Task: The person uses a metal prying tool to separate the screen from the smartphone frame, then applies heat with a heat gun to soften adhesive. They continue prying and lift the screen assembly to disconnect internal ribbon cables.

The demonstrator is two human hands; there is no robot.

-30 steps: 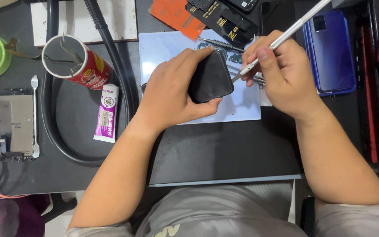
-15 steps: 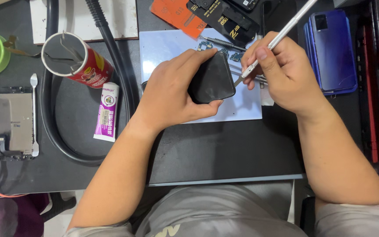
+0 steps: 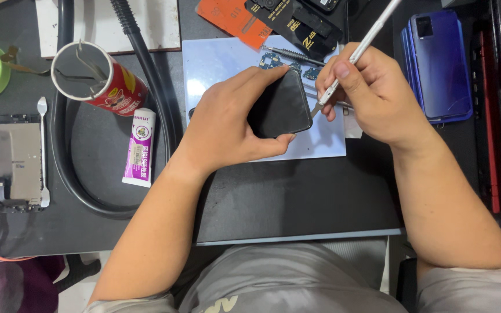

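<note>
Since the earlier frames, almost nothing has shifted: both hands keep their stations, and the tool tip sits at the same edge of the device, with only a slight change in the tool's tilt.

Left hand (image 3: 227, 124): fingers wrapped over a black phone (image 3: 282, 107), thumb under its lower edge, holding it tilted above the pale blue work mat (image 3: 215, 64). The phone lies at the centre of the mat, at 12 o'clock from the person's body.

Right hand (image 3: 369, 95): fingers pinched narrow around a slim metal tool (image 3: 362, 46), pen-style. The tool tip meets the phone's right edge, at 3 o'clock from the phone.

Progress, as judged from the view: the phone's dark face appears whole and closed. Small blue circuit parts (image 3: 273, 59) and a screwdriver (image 3: 294, 55) lie on the mat at 12 o'clock from the phone, suggesting some dismantling is done. Work along the edge seam appears to be in hand; whether the seam has opened cannot be told.

Surroundings:
- Blue phone (image 3: 439, 64) at 3 o'clock, well apart.
- Orange card (image 3: 227, 17) at 11 o'clock.
- Red can (image 3: 97, 78) holding tweezers at 9 o'clock.
- Purple-and-white glue tube (image 3: 139, 148) just below the can.
- Black hose (image 3: 68, 174) looping around the tube.
</note>
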